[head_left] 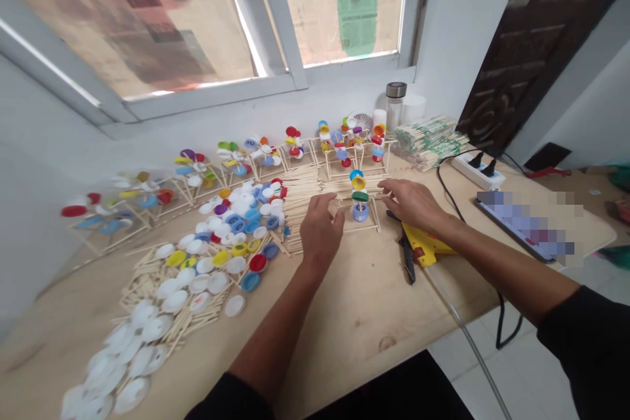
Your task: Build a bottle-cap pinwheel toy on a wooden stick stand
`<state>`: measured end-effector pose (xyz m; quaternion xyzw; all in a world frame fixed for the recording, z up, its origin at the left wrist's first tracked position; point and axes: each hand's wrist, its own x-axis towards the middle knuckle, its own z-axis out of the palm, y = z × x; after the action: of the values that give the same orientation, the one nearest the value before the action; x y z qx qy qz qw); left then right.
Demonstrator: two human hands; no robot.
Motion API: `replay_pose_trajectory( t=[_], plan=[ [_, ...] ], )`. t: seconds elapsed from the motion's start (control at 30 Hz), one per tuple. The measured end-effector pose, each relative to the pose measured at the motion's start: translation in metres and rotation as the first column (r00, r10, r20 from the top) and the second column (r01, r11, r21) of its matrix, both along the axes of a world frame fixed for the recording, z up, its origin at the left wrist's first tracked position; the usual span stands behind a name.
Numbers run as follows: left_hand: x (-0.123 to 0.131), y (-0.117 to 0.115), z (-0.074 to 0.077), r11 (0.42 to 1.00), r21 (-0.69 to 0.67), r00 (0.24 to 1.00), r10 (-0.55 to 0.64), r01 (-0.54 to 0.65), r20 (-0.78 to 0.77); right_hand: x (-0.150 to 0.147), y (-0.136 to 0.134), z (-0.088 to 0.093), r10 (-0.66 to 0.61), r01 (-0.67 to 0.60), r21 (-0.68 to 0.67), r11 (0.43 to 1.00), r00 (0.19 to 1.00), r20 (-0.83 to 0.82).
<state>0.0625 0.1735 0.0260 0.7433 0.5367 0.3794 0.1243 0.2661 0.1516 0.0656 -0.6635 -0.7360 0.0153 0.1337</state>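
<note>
A small wheel of coloured bottle caps (360, 197) on a stick frame (378, 216) stands between my two hands. To its left, my left hand (321, 228) is open, thumb and fingers curved apart, over the ends of a pile of wooden sticks (301, 210). My right hand (412, 205) reaches in from the right with fingers loosely bent and nothing visible in them; its fingertips are close to the frame, and I cannot tell whether they touch it. Beneath the right wrist lies a yellow glue gun (427, 246) with a black front part.
Similar cap-and-stick models (236, 161) line the wall. Loose bottle caps (236, 226), white discs (128, 348) and short sticks (197, 321) cover the left side. On the right are bagged sticks (433, 138), a bottle (395, 105), a power strip (478, 170) with cords and a phone (516, 226).
</note>
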Motion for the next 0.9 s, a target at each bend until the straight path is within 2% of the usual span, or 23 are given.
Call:
replay_pose_trajectory(
  t=[0.1, 0.33, 0.6, 0.9],
  plan=[
    [0.005, 0.008, 0.004, 0.998, 0.054, 0.996, -0.028, 0.033, -0.088, -0.005, 0.0, 0.002, -0.003, 0.003, -0.001, 1.0, 1.0, 0.013],
    [0.007, 0.018, 0.003, 0.997, 0.049, 0.985, -0.051, 0.06, -0.167, -0.016, 0.006, 0.003, 0.009, -0.007, -0.033, 0.999, 0.999, 0.049],
    [0.004, 0.02, 0.002, 0.999, 0.033, 0.98, -0.031, 0.038, -0.196, -0.019, 0.007, 0.006, -0.005, 0.009, -0.063, 0.998, 0.998, 0.07],
    [0.001, 0.021, 0.0, 1.0, 0.012, 0.981, -0.013, 0.016, -0.195, -0.019, 0.005, 0.004, -0.044, 0.045, -0.013, 0.999, 0.998, 0.046]
  ],
)
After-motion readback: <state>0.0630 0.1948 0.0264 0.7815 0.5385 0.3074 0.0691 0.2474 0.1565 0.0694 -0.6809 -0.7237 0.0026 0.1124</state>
